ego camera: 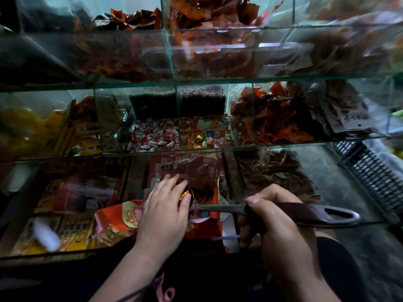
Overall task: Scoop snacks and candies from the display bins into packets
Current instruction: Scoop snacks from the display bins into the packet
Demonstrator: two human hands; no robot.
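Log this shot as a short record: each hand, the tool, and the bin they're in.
left hand: fingers stretched over red packets in the bin
right hand: grips the dark handle of the scoop
scoop: metal shaft points left, head hidden behind left hand
bin: bottom row, middle glass compartment
shelf above: wrapped candies

I see clear, glossy glass bins (196, 149), shiny crinkled plastic wrappers (157, 138), a scoop (283, 211) with a polished metal shaft and dark smooth handle, and a black plastic crate (375, 171).
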